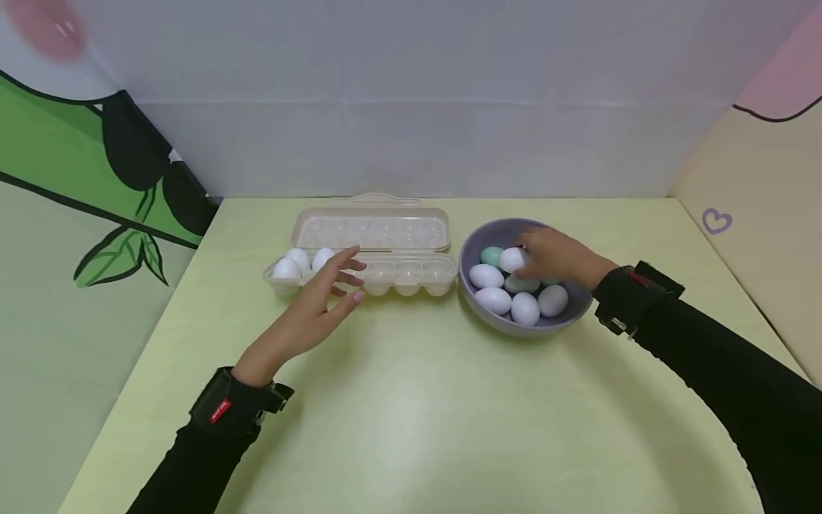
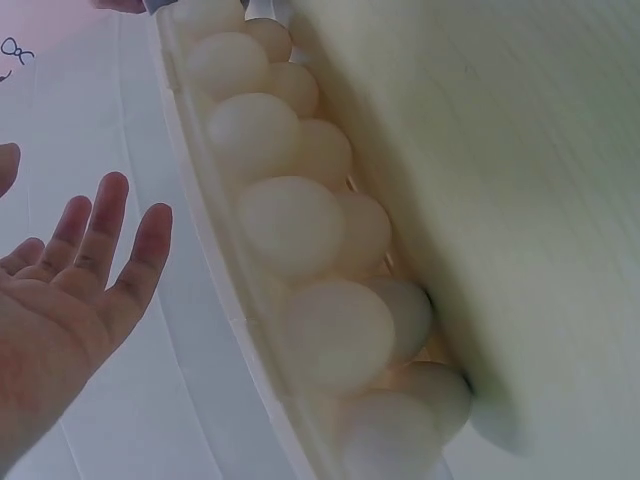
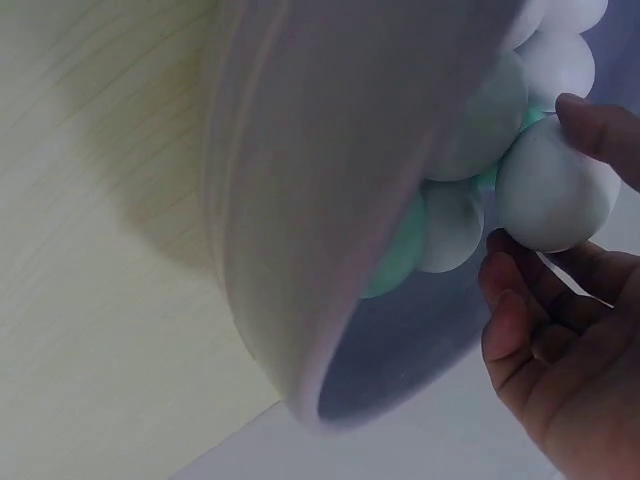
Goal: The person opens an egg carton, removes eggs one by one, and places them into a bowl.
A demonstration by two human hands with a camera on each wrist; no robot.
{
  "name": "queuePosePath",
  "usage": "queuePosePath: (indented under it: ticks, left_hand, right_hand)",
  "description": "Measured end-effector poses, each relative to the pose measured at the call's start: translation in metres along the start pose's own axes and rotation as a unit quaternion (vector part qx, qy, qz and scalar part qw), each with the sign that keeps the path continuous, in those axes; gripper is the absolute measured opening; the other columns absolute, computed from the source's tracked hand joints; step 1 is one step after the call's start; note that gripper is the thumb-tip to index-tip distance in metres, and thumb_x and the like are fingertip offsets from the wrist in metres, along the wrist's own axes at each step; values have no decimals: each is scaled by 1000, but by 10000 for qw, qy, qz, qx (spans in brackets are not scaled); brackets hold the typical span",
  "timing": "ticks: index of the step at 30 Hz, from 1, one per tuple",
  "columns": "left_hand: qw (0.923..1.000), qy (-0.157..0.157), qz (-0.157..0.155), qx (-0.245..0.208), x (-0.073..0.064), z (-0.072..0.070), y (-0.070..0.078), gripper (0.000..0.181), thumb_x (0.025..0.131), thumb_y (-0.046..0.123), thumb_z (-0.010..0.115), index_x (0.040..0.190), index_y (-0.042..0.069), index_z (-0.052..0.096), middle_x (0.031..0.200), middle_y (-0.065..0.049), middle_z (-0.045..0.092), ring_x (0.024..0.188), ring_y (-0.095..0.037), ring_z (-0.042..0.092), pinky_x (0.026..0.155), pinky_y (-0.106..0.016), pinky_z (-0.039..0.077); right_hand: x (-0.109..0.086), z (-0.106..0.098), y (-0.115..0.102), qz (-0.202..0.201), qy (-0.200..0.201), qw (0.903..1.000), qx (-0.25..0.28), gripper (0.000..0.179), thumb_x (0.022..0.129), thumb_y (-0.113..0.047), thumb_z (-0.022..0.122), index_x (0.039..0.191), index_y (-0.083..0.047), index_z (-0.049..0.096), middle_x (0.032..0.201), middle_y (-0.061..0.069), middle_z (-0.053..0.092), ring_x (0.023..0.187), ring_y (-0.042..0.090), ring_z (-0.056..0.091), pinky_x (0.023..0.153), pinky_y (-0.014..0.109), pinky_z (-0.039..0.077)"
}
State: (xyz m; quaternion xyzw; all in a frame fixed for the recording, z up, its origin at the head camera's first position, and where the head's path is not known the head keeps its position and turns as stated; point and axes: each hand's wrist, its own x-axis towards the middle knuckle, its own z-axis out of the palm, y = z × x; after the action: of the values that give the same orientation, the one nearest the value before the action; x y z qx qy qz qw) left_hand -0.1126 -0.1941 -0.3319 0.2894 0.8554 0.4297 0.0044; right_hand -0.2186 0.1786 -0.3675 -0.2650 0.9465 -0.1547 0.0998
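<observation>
Pinching a white egg [image 1: 512,260] between thumb and fingers, a person's right hand [image 1: 557,255] reaches into a purple bowl [image 1: 497,232], the egg at its fingertips, long axis hard to tell, with more eggs [image 1: 493,300] beside the grip. Left of that grip lies an egg carton [image 1: 411,273], nearer the left hand [image 1: 319,300], which hovers with fingers spread, holding nothing.

No words or numbers legible. Red label [image 1: 220,410] on black left wristband [image 1: 239,400]: pale lettering, too small to read. Second red label [image 1: 637,278] on black right wristband [image 1: 626,300], lettering unreadable. Purple heart outline [image 1: 716,221] on beige right-hand wall [image 1: 758,178], in head view.
</observation>
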Motion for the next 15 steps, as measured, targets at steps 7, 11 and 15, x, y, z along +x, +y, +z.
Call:
queuePosePath:
  ticks: [7,11,15]
  left_hand:
    - [9999,53,-89,-106,-1,0,-5,55,91,3,49,138,8,21,123,-15,42,110,-35,45,88,-50,40]
    - [10000,44,-28,-72,-2,-1,-6,55,91,3,48,138,7,21,123,-15,43,109,-35,45,87,-50,40]
    - [10000,51,45,-26,-3,0,-12,55,91,3,48,139,8,21,122,-15,43,108,-34,45,85,-50,41]
  right_hand:
    - [4,5,-1,-90,1,9987,-504,47,78,-27,69,111,2,52,105,17,52,96,29,49,81,43,42]
    - [5,8,-3,28,-80,9984,-558,46,78,-25,69,110,3,52,105,18,51,93,29,49,78,43,43]
    - [4,11,-4,90,-117,9987,-486,48,79,-25,68,113,3,50,105,19,48,90,28,50,76,43,43]
